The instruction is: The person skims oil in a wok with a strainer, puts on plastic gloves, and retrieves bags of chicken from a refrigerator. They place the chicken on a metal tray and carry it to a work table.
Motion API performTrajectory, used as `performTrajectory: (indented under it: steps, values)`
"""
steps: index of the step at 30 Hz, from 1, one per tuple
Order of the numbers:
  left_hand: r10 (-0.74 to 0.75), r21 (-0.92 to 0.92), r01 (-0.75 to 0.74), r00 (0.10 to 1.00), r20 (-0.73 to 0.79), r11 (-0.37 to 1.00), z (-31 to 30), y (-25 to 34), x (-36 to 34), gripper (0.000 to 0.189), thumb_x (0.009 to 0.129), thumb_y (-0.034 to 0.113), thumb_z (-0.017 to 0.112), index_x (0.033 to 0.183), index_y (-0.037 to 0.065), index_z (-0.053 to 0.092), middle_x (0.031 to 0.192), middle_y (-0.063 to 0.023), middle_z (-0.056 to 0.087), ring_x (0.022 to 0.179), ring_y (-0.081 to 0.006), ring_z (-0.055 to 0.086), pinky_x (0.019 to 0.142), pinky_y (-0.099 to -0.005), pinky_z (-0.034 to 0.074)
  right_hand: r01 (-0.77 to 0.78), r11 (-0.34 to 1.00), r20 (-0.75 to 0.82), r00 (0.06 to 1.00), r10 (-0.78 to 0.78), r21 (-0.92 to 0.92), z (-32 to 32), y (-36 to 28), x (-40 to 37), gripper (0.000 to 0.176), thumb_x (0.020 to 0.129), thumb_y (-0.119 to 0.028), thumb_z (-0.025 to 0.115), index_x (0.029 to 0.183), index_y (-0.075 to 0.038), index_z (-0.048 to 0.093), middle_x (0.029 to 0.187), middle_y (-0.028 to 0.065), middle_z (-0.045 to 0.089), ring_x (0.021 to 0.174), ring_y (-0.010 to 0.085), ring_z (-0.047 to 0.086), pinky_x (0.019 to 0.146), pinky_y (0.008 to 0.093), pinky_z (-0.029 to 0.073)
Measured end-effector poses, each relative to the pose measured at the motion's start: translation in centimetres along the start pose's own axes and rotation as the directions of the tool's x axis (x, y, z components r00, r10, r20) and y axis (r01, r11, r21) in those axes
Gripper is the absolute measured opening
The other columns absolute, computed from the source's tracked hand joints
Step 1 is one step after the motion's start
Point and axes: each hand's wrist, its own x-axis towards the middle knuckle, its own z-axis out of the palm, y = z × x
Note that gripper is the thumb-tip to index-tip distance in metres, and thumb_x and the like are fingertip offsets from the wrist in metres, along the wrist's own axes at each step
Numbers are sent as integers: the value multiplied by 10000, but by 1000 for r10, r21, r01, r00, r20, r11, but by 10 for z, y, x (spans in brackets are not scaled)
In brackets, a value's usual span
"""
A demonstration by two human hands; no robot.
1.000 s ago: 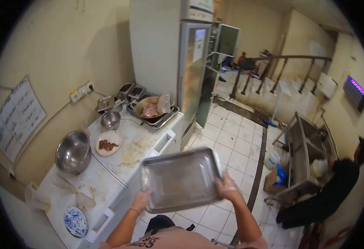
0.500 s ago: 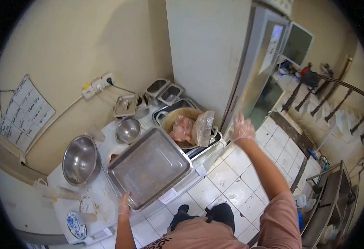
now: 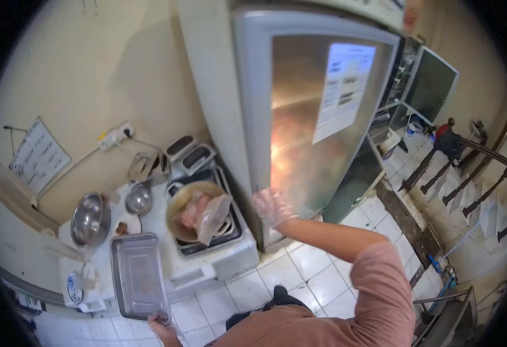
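My left hand [image 3: 160, 328], in a clear plastic glove, grips the near corner of a rectangular metal tray [image 3: 140, 274]. The tray is bare inside and hangs partly over the counter's front edge. With its fingers curled at the left edge of a tall glass-fronted fridge door [image 3: 300, 168], my right hand [image 3: 274, 208] also wears a clear glove. The fridge door is closed, and its glass looks fogged. On the counter left of the fridge, a large pot [image 3: 175, 202] contains raw pinkish meat [image 3: 193, 209] and a clear plastic bag [image 3: 214, 217].
Steel bowls [image 3: 90, 220] and small metal pans [image 3: 198, 158] stand along the wall on the white counter [image 3: 190, 269]. A power strip [image 3: 116, 136] is fixed above them. Wooden railings [image 3: 485, 150] rise at right. White floor tiles [image 3: 311, 257] lie below me.
My view has turned right toward the fridge. My right hand has reached the door's edge. The tray, still in my left hand, has shifted toward the counter's front and turned.
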Motion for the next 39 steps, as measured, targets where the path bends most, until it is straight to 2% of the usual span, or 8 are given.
performTrajectory:
  steps: [5,8,11,14,19,21,32,39]
  values:
    - [-92,-259,27,966,-240,966,76,5,-63,196,731,230,568,861,84,579,787,-57,582,765,-227,566,713,-385,481,-182,784,-162,927,338,594,10,-38,-39,248,773,-181,560,956,-47,659,928,111,566,930,299,554,771,478,464]
    - [-100,-134,84,988,-121,987,42,-10,-107,193,733,198,568,866,59,549,839,-48,561,786,-219,547,736,-361,467,-358,768,342,920,193,531,-41,-58,-100,213,829,-180,536,944,-57,666,1031,171,611,1001,319,596,827,429,505]
    - [-166,39,179,961,-222,983,2,-19,-191,172,726,204,585,848,96,532,878,-53,557,800,-215,521,729,-377,440,-596,651,797,604,-24,470,-78,-97,-181,368,861,-329,508,1006,-30,668,1145,204,605,1085,327,579,915,405,483]
    - [15,407,43,990,-139,913,-111,-88,-243,188,704,182,584,857,87,532,868,-60,543,846,-237,536,788,-389,445,-669,623,880,469,-68,405,-96,-116,-239,531,888,-442,461,1118,7,624,1212,225,578,1119,362,553,979,443,443]
    - [-484,107,526,832,-271,844,-149,-114,-302,452,782,222,523,1169,-8,562,1158,-133,596,1055,-289,566,942,-405,443,-573,701,902,329,-279,426,-98,-108,-284,563,910,-453,434,1189,1,617,1239,227,585,1230,347,508,1014,419,422]
    - [-477,86,512,840,-259,855,-216,-190,-274,437,803,214,521,1176,-8,563,1157,-123,589,1050,-296,561,954,-414,429,-578,696,895,380,-233,427,-108,-85,-273,519,905,-448,457,1188,-44,620,1197,205,619,1153,326,572,1012,404,418]
    - [-436,312,460,888,-149,831,27,-133,-306,288,688,134,558,932,-16,590,908,-98,584,884,-282,578,835,-390,469,-618,626,716,685,133,476,-29,70,-242,452,891,-432,532,1072,-38,658,1165,207,622,1114,347,577,970,417,441]
    - [-388,228,389,920,-51,892,163,-142,-327,338,659,129,571,963,-18,570,872,-108,583,800,-255,597,755,-392,508,-586,191,417,735,535,788,72,239,-202,220,830,-286,686,945,-99,668,982,166,668,921,349,640,822,405,505]
